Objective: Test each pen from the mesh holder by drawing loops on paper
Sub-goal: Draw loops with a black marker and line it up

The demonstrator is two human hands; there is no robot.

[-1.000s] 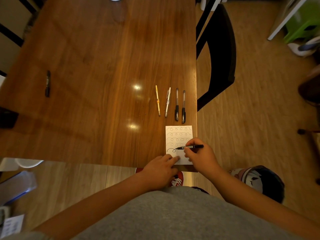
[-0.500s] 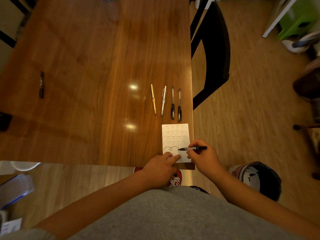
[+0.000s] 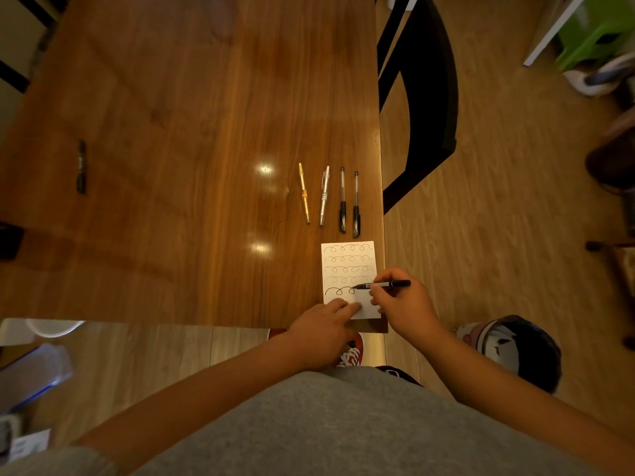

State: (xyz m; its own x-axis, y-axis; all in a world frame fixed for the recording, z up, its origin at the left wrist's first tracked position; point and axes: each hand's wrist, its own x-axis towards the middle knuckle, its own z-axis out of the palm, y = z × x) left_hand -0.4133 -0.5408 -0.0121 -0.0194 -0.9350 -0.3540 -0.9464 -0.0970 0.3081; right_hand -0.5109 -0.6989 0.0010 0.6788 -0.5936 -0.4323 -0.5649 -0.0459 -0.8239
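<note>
The person is testing a black felt-tip marker pen (image 3: 383, 285), drawing a fifth row of loops on the small white sheet of paper (image 3: 348, 269) lying at the near right corner of the brown wooden worktop (image 3: 171, 149). Four fainter rows are filling the sheet above, and the dark new row is reaching about halfway across, so this row looks unfinished; the next move is probably carrying the tip rightward through more loops, keeping light pressure and the sheet still.

The right hand (image 3: 400, 304) is resting just off the worktop's right edge, its fingers (image 3: 378, 293) closed around the marker, which is lying nearly level with its tip pointing left onto the sheet. The left hand (image 3: 321, 333) is holding nothing, its fingers (image 3: 350, 308) spread flat and pinning the sheet's near edge.

Four pens are lying in a row just beyond the sheet: a yellow pen (image 3: 304, 193), a silver-white pen (image 3: 324, 195) and two black-gripped clear pens (image 3: 349, 202). The mesh holder is not in view.
</note>
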